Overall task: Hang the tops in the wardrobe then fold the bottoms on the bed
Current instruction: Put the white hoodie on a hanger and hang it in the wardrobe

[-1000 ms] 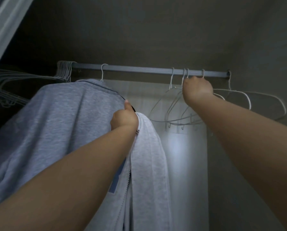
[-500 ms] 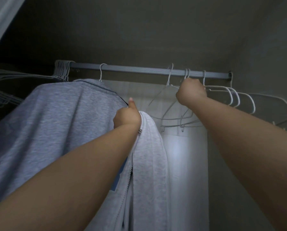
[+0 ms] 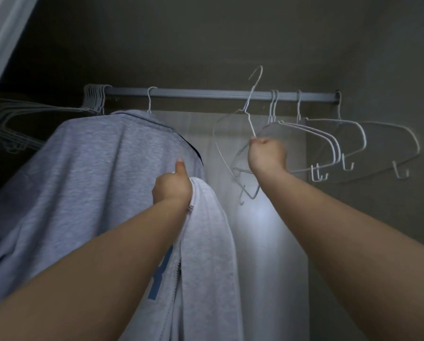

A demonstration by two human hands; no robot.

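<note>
Inside the dim wardrobe a grey rail (image 3: pixel 206 94) runs across the top. A grey top (image 3: pixel 88 173) hangs from it on a white hanger at the left. My left hand (image 3: pixel 172 187) is shut on a light grey zip top (image 3: pixel 206 242), held up beside the hung one. My right hand (image 3: pixel 267 152) grips a white wire hanger (image 3: pixel 249 109) by its shoulder; its hook is off the rail and points above it.
Several empty white hangers (image 3: pixel 329 141) hang at the rail's right end near the side wall (image 3: pixel 390 94). A bunch of empty hangers (image 3: pixel 93 97) is packed at the left end. The pale back panel (image 3: pixel 262 217) shows between them.
My right hand has lifted one white hanger off the rail and drawn it down and toward me. The other hangers swung right. My left hand kept the zip top in place.
</note>
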